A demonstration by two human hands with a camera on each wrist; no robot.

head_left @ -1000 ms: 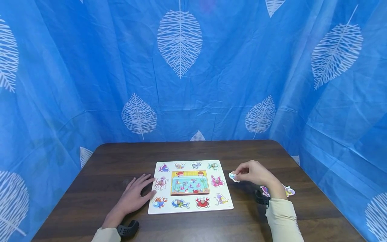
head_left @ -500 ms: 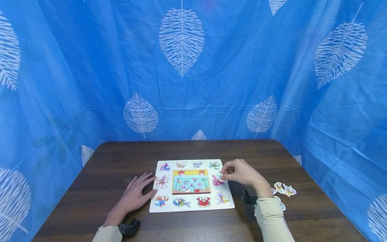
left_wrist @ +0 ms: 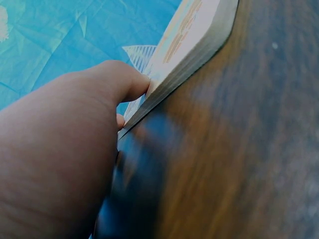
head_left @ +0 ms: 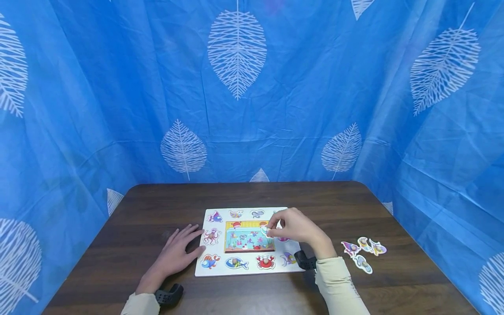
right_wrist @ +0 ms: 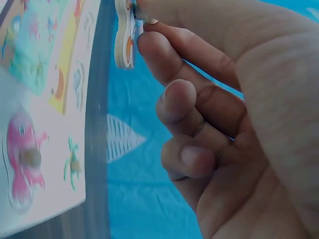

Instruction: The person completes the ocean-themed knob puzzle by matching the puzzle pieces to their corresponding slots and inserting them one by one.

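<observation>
A white wooden puzzle board (head_left: 293,264) with sea-animal pieces and a central aquarium picture lies on the dark wooden table (head_left: 244,194). My right hand (head_left: 293,227) hovers over the board's right side and pinches a small flat puzzle piece (head_left: 267,231) between thumb and fingers; the right wrist view shows the piece (right_wrist: 124,35) edge-on above the board (right_wrist: 55,189). My left hand (head_left: 175,253) lies flat on the table, fingertips against the board's left edge (left_wrist: 164,89).
Several loose puzzle pieces (head_left: 364,251) lie on the table to the right of the board. Blue cloth with white leaf prints (head_left: 236,87) walls in the table at the back and both sides.
My right hand has carried the small piece leftward from the table beside the board to above the board's right part. The loose pieces on the right have come into full view. The left hand stayed put.
</observation>
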